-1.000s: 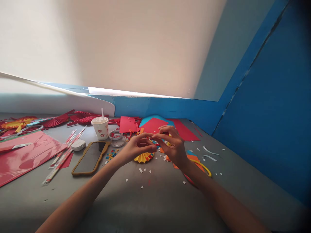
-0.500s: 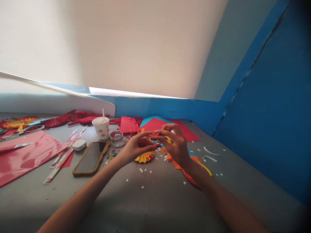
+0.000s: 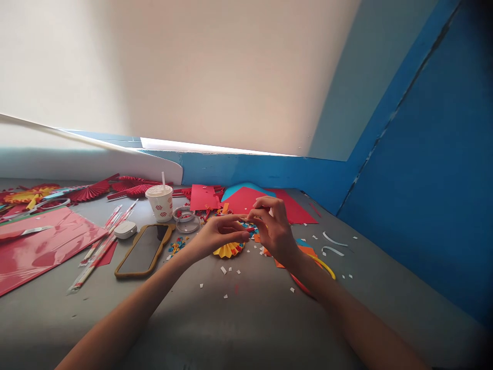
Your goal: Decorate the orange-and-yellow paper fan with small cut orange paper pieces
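My left hand [image 3: 220, 234] is held over the middle of the table, fingers stretched to the right and the thumb apart below them. My right hand [image 3: 276, 226] meets its fingertips, thumb and index finger pinched together. Whatever the pinch may hold is too small to make out. Under the left hand lies a yellow pleated paper rosette [image 3: 229, 250], partly covered by it. Small blue and yellow paper bits [image 3: 177, 245] lie left of the rosette. Orange paper pieces [image 3: 280, 263] stick out beneath the right wrist.
Left of my hands are a phone [image 3: 140, 252], a white cup with a straw [image 3: 160, 205], tape rolls [image 3: 187, 223], a white earbud case [image 3: 125, 230] and wrapped sticks [image 3: 92, 264]. Red paper sheets [image 3: 246, 199] lie behind. Scissors with yellow and red handles [image 3: 326, 268] lie under my right forearm.
My right hand has shifted slightly left and its fingers have curled into a tighter pinch at my left fingertips. My left hand's fingers have lowered a little.
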The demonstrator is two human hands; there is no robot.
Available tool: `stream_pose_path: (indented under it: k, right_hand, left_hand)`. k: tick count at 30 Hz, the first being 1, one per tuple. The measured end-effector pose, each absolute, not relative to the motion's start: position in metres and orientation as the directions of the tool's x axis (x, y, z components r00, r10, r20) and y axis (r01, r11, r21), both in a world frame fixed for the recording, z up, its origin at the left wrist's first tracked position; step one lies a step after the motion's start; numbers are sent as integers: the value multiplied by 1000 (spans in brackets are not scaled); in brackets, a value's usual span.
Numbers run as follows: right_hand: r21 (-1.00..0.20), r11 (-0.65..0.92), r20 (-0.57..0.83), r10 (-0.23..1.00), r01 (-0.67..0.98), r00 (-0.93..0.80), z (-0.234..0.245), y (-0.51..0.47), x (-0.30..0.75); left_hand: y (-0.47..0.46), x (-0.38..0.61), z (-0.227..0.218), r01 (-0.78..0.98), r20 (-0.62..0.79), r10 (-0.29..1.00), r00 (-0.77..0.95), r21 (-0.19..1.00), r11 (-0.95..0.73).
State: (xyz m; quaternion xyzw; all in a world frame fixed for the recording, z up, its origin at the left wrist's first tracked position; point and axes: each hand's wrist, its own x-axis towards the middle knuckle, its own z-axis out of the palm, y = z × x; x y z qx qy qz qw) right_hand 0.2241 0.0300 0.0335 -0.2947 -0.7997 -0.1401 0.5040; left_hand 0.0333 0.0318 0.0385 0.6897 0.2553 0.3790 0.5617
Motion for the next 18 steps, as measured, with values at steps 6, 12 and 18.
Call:
stream_pose_path:
  k: [6,12,18]
  right_hand:
    - [22,794,888,264,608,-376,29,36,229]
    - [-69,827,902,291,558,-320,26,36,229]
    - [-429,799,873,487,422,-35,32,24,217]
  left_hand:
    - [27,35,43,-100,174,768,617,985,-143]
    - [30,32,41,-161,171,786,594,983,-92]
    - [35,29,42,-225,230,862,452,964,-140]
